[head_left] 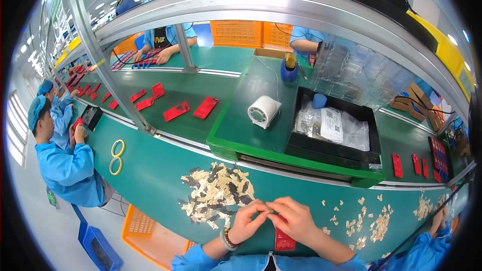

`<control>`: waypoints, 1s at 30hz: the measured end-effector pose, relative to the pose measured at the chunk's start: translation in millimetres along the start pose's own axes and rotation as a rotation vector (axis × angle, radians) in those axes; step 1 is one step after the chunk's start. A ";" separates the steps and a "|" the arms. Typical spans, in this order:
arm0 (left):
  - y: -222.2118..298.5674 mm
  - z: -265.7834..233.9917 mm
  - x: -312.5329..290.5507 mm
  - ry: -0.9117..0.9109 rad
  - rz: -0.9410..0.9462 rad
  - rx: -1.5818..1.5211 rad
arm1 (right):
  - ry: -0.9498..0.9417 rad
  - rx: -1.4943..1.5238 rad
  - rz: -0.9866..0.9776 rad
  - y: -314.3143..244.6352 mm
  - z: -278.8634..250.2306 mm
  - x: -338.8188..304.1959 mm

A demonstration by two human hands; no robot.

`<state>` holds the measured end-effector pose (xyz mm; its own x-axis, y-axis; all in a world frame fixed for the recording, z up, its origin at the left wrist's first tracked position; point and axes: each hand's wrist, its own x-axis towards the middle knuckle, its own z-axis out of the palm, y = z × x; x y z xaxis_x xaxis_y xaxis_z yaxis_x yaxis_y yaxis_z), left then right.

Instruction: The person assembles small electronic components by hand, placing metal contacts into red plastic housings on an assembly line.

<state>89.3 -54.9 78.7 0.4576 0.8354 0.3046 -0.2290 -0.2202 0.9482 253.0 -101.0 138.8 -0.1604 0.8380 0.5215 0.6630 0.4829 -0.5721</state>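
My left hand (249, 222) and my right hand (296, 222) meet over the green bench, thumbs and forefingers pinched together fingertip to fingertip. What they pinch is small and mostly hidden by the fingers, so I cannot make it out. Just below my right hand lies a flat red part (284, 241), its upper end covered by that hand. To the left of my hands a pile of small beige and black pieces (215, 190) is heaped on the bench. Further right, loose small beige pieces (380, 225) lie scattered and in little clusters.
Behind the bench, red parts (206, 107) lie on a green conveyor (226, 90). A raised green stand holds a white fan-like device (264, 112) and a black tray (331, 158) of bagged parts. Yellow rings (116, 156) and a co-worker (65, 165) are at left; another person's sleeve (427, 251) is at right.
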 end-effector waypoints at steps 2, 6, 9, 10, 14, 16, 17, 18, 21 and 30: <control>5.8 -0.6 3.2 -0.096 0.093 0.078 | -0.002 0.045 0.016 3.8 2.5 -9.0; -0.5 4.5 -0.5 -0.139 0.076 0.100 | -0.039 0.242 0.173 6.5 -3.2 -19.9; -4.2 4.7 3.4 -0.227 0.002 0.063 | -0.018 0.251 0.201 10.8 -5.7 -26.8; 0.7 6.7 4.5 -0.243 -0.063 0.047 | -0.020 0.253 0.210 10.9 -6.0 -30.1; 4.4 20.8 14.1 -0.207 0.131 0.216 | 0.029 0.324 0.312 13.5 -8.7 -45.2; 7.7 29.2 17.5 -0.188 0.343 0.285 | 0.027 0.335 0.374 14.4 -10.0 -56.6; 6.4 32.1 16.1 -0.194 0.341 0.284 | 0.052 0.348 0.431 15.2 -11.3 -62.9; 5.5 34.4 13.0 -0.317 0.352 0.125 | 0.078 0.365 0.483 15.5 -14.0 -70.0; 7.7 34.9 7.6 -0.494 0.376 -0.082 | 0.154 0.085 0.709 40.5 -32.5 -103.1; -9.7 37.0 6.2 -0.393 0.696 0.584 | -0.003 0.125 0.523 15.5 -45.5 -78.8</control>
<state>126.1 -66.2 74.7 0.6589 0.2218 0.7188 -0.1437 -0.9008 0.4097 309.2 -171.1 117.7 0.1655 0.9755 0.1448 0.5633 0.0270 -0.8258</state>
